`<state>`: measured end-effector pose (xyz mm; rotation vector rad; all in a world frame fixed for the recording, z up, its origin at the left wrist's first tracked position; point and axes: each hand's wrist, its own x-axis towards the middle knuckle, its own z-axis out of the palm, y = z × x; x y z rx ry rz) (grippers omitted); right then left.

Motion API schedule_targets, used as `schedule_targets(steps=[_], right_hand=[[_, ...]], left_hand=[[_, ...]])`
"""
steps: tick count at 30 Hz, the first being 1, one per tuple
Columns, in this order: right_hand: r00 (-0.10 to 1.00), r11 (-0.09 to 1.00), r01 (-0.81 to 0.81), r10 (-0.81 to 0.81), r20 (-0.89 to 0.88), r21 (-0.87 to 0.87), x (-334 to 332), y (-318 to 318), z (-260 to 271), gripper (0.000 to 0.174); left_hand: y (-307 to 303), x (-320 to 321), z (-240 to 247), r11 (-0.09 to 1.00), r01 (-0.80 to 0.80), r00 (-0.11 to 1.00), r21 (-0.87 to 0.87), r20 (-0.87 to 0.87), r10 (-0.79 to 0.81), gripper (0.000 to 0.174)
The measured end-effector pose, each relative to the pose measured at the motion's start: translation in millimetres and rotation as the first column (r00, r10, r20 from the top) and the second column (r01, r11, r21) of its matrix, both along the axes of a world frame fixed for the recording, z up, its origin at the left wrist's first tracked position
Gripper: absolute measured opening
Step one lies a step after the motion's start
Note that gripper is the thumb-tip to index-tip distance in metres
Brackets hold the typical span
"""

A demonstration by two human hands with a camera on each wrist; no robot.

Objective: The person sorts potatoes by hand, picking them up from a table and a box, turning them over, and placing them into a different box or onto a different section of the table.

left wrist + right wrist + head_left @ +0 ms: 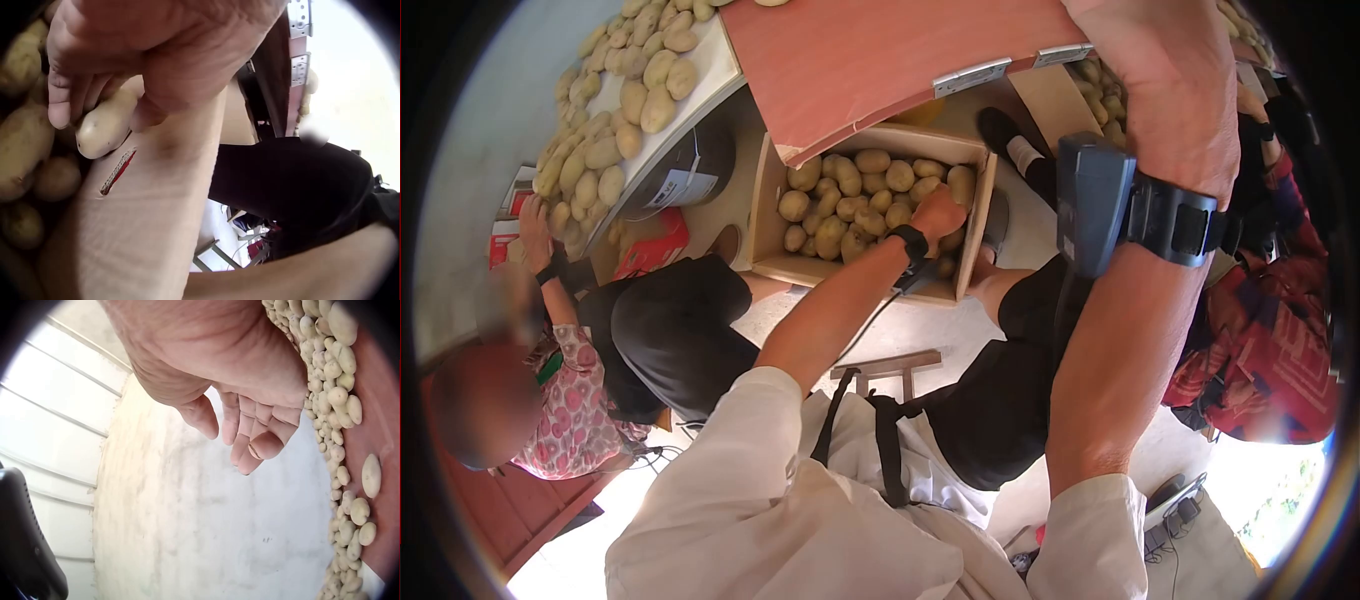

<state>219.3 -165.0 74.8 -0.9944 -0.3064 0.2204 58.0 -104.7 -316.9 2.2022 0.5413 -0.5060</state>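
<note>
In the box of potatoes [830, 236], the left hand [940, 215] reaches down at the right side. The left wrist view shows that hand [156, 56] gripping a pale potato [103, 130] between thumb and fingers, against the inside of the box wall [156, 206]. Raised at the top right of the head view, the right hand [1155, 50] is partly cut off by the frame. Seen from its wrist, the right hand [231, 394] has loosely bent fingers and holds nothing, beside the heap of potatoes [337, 394] on the red table.
A red board [880, 60] with metal hinges overhangs the box. Potatoes cover the white tabletop [690, 100] at left, above a dark bucket [700, 165]. One person [570, 420] sits at left, another [1260, 350] at right. A small wooden stool [890, 368] stands below the box.
</note>
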Motion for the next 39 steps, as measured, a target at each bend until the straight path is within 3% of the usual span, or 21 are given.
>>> schedule_targets(steps=[2, 4, 9, 11, 12, 13, 14, 15, 16, 17, 18, 19, 20, 23, 25, 28, 35, 37, 39], right_hand=[[1.000, 1.000, 0.006, -0.006, -0.020, 0.018, 3, -6, -3, 0.044], [0.965, 0.960, -0.260, 0.261, 0.002, 0.104, 11, -19, -7, 0.045], [0.955, 0.947, -0.286, 0.293, -0.032, 0.144, 8, -18, -2, 0.043], [0.963, 0.961, -0.251, 0.259, -0.071, 0.113, 5, -17, -1, 0.043], [0.975, 0.970, -0.216, 0.220, -0.022, 0.113, 4, -15, -8, 0.044], [0.982, 0.975, -0.186, 0.183, 0.039, 0.121, 5, -12, -13, 0.045], [0.964, 0.951, -0.249, 0.261, -0.047, 0.185, 7, -16, -11, 0.046], [0.931, 0.916, -0.311, 0.347, -0.111, 0.255, 8, -17, -5, 0.047], [0.954, 0.957, -0.239, 0.263, -0.142, 0.164, 18, -5, -8, 0.046], [0.952, 0.947, -0.259, 0.284, -0.117, 0.189, 34, 2, -17, 0.046], [0.936, 0.945, -0.300, 0.318, -0.150, 0.130, 52, 3, -31, 0.048], [0.919, 0.938, -0.339, 0.347, -0.186, 0.071, 64, 8, -38, 0.050], [0.935, 0.955, -0.289, 0.296, -0.195, 0.063, 59, 18, -35, 0.046], [0.941, 0.970, -0.239, 0.243, -0.234, 0.044, 54, 16, -32, 0.047], [0.941, 0.968, -0.248, 0.252, -0.226, 0.047, 52, 16, -30, 0.048], [0.932, 0.965, -0.258, 0.261, -0.254, 0.042, 50, 16, -35, 0.049], [0.934, 0.966, -0.255, 0.258, -0.248, 0.042, 50, 13, -36, 0.052], [0.938, 0.968, -0.248, 0.247, -0.245, 0.026, 50, 13, -35, 0.054], [0.936, 0.971, -0.238, 0.239, -0.259, 0.039, 49, 13, -34, 0.053]], left_hand=[[-7, 12, -30, 0.991, -0.097, 0.979, -0.093, -0.187, 0.078, 0.058], [-10, 14, -57, 0.991, -0.099, 0.982, -0.095, -0.168, 0.082, 0.056], [-7, 16, -84, 0.987, -0.120, 0.987, -0.103, -0.116, 0.108, 0.049], [7, 10, -66, 0.860, -0.322, 0.940, -0.397, -0.245, 0.239, 0.040], [6, -4, -82, 0.861, -0.322, 0.939, -0.393, -0.244, 0.240, 0.040], [7, -21, -94, 0.734, -0.291, 0.955, -0.614, -0.135, 0.265, 0.038], [14, -26, -99, 0.578, -0.199, 0.950, -0.792, -0.011, 0.312, 0.037], [26, -23, -36, 0.671, -0.193, 0.977, -0.716, -0.081, 0.195, 0.039], [22, -21, 27, 0.551, -0.456, 0.879, -0.699, -0.258, 0.400, 0.037], [30, -15, 59, 0.683, -0.424, 0.901, -0.595, -0.352, 0.253, 0.035], [35, -28, 63, 0.683, -0.356, 0.933, -0.638, -0.279, 0.226, 0.037], [27, -27, 83, 0.662, -0.463, 0.886, -0.589, -0.298, 0.355, 0.035], [24, -32, 95, 0.568, -0.529, 0.846, -0.630, -0.338, 0.412, 0.038], [22, -51, 136, 0.572, -0.509, 0.856, -0.643, -0.309, 0.415, 0.040], [27, -59, 160, 0.594, -0.468, 0.884, -0.654, -0.346, 0.315, 0.041], [33, -67, 203, 0.568, -0.473, 0.877, -0.674, -0.301, 0.373, 0.042], [95, -68, 284, 0.482, -0.462, 0.838, -0.744, -0.188, 0.513, 0.044], [119, -61, 299, 0.549, -0.490, 0.788, -0.677, -0.074, 0.612, 0.042], [145, -51, 291, 0.492, -0.517, 0.715, -0.700, -0.037, 0.698, 0.043]])
